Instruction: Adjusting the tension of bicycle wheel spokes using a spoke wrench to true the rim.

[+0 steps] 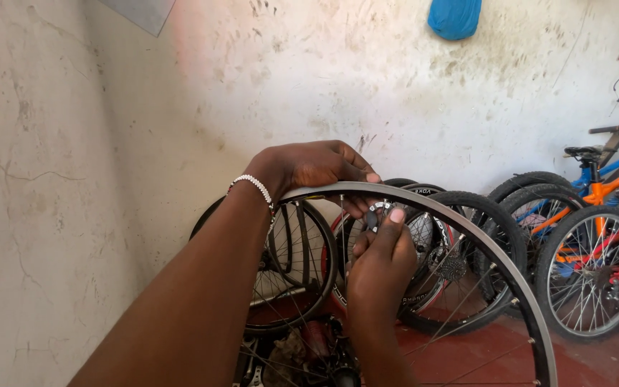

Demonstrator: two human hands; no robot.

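Gripping the top of a bare silver bicycle rim (460, 223), the left hand (309, 166) curls over it at about twelve o'clock, steadying the wheel. Just below, the right hand (380, 264) pinches a small round spoke wrench (375, 215) against a spoke nipple inside the rim. It looks like wheel truing, mid-adjustment; the next turn seems to call for a small, measured twist. Other wheels (291, 265) lean at the wall behind, with bicycles (603, 208) parked at three o'clock.

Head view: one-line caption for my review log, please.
Left hand grips a bare wheel rim while right hand turns a round spoke tool beneath it.
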